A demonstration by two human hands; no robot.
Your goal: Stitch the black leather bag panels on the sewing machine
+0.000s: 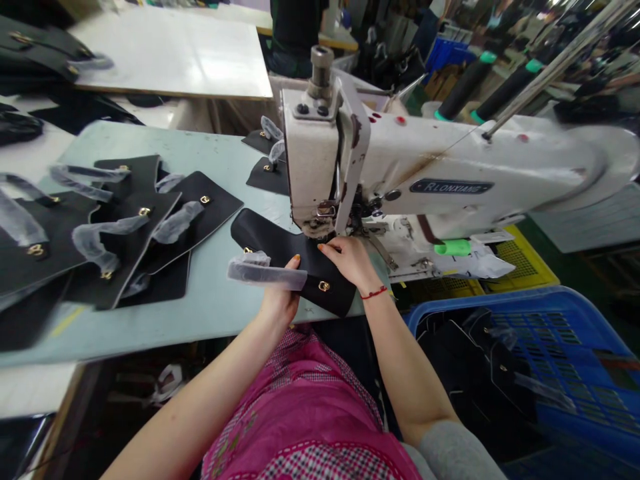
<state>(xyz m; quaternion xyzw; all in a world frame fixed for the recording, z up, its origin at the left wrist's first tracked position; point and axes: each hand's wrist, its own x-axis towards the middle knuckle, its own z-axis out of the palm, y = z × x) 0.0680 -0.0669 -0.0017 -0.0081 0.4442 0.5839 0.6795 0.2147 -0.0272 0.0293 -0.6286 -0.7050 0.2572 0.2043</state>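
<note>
Under the head of the sewing machine (314, 160) lies a black bag panel (273, 233) with gold hardware. Its carry handle (260, 273), wrapped in clear plastic, sticks up over the near edge. My left hand (281, 300) grips the panel at that edge, thumb on top beside the handle and the other fingers mostly hidden. Close to the presser foot, my right hand (347, 259) has its fingers closed together on the panel's far edge. The needle itself is hidden behind the machine head and my fingers.
Several similar black panels (213, 210) with wrapped handles are piled on the pale table (210, 313) at left. More panels (267, 175) lie behind the machine head. At right stands a blue basket (500, 297) holding black pieces. Thread cones (465, 87) rise behind the machine.
</note>
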